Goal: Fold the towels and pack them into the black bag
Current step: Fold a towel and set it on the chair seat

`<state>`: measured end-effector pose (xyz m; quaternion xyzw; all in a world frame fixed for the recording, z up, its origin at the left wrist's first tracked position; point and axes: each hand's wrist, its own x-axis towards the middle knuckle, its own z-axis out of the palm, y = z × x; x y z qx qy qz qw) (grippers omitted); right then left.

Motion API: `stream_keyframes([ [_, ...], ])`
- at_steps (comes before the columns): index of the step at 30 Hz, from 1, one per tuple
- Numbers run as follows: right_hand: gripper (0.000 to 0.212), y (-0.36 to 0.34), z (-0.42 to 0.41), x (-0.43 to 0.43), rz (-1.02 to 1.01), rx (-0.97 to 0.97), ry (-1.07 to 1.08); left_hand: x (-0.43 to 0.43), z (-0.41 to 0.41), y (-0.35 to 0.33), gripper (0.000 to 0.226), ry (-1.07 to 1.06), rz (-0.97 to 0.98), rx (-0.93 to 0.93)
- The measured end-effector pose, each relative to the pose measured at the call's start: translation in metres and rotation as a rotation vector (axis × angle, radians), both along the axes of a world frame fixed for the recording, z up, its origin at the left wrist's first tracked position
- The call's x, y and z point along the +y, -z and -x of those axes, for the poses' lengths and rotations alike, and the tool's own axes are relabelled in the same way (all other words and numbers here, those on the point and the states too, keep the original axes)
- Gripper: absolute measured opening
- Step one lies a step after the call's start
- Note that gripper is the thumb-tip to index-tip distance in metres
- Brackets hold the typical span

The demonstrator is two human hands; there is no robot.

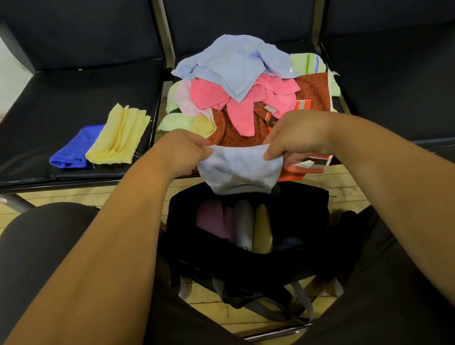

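Fingers of the left hand and right hand are curled and pinched onto the top edge of a pale blue towel, one hand per end. The towel is held sagging just above the open black bag, which is set on the floor between the knees; folded towels are stood upright inside. Cloth is judged light, limp and not fragile, best taken at corners or along a fold or its shape is lost. An unfolded pile is seen on the middle seat; a yellow towel and a blue towel are laid folded on the left seat.
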<state>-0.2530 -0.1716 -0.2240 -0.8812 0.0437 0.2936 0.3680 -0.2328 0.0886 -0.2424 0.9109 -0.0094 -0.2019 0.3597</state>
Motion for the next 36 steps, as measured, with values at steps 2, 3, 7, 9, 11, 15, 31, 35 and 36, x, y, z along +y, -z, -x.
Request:
stream_keyframes([
  [2, 0.042, -0.004, -0.001, 0.001, 0.051, -0.089, 0.002, 0.002, -0.001, 0.0, 0.04, -0.007, -0.009, -0.093],
  [3, 0.039, -0.006, -0.002, 0.002, 0.068, -0.131, 0.005, 0.002, -0.001, 0.0, 0.042, -0.012, -0.018, -0.137],
  [7, 0.029, -0.006, -0.006, 0.001, 0.163, -0.34, 0.047, 0.002, -0.002, -0.001, 0.037, -0.073, -0.052, -0.266],
  [9, 0.024, -0.006, -0.005, 0.003, 0.186, -0.43, 0.055, 0.001, -0.003, -0.001, 0.025, -0.099, -0.094, -0.334],
  [11, 0.021, -0.005, -0.006, 0.004, 0.181, -0.482, 0.084, 0.0, -0.005, -0.003, 0.012, -0.129, -0.095, -0.381],
  [15, 0.014, -0.005, -0.009, 0.004, 0.1, -0.523, 0.155, 0.0, -0.006, -0.01, 0.012, -0.155, -0.052, -0.438],
  [31, 0.024, -0.009, -0.012, 0.009, -0.413, -0.246, 0.443, 0.0, -0.004, -0.025, 0.038, -0.28, 0.227, -0.228],
  [35, 0.044, -0.023, -0.009, 0.008, -1.065, 0.085, 0.633, -0.007, 0.005, -0.041, 0.032, -0.489, 0.932, 0.19],
  [36, 0.057, -0.027, -0.008, 0.007, -1.099, 0.19, 0.602, -0.006, 0.006, -0.043, 0.037, -0.54, 1.045, 0.268],
])
